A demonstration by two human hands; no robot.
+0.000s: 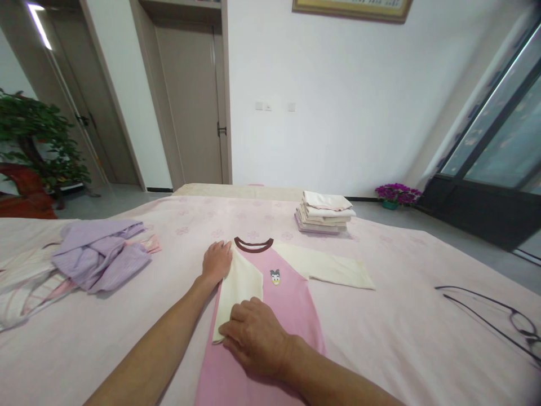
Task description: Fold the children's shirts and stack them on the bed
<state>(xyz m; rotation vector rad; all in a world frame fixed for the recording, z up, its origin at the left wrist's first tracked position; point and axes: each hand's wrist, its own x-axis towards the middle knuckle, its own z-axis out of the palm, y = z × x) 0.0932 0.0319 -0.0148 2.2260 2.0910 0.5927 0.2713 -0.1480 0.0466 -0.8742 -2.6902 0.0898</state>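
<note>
A pink shirt (291, 304) with cream sleeves, a brown collar and a small duck patch lies flat on the bed in front of me. Its left sleeve (239, 287) is folded in over the body; the right sleeve (333, 268) lies stretched out to the right. My left hand (217, 260) rests flat, fingers together, on the shirt's left shoulder by the collar. My right hand (256, 335) presses down on the lower end of the folded sleeve, fingers curled over the cloth.
A pale pink floral sheet (401, 338) covers the bed. A heap of lilac and striped clothes (95, 254) lies at the left. A stack of folded cream garments (323, 211) sits beyond the shirt. Black clothes hangers (507, 321) lie at the right edge.
</note>
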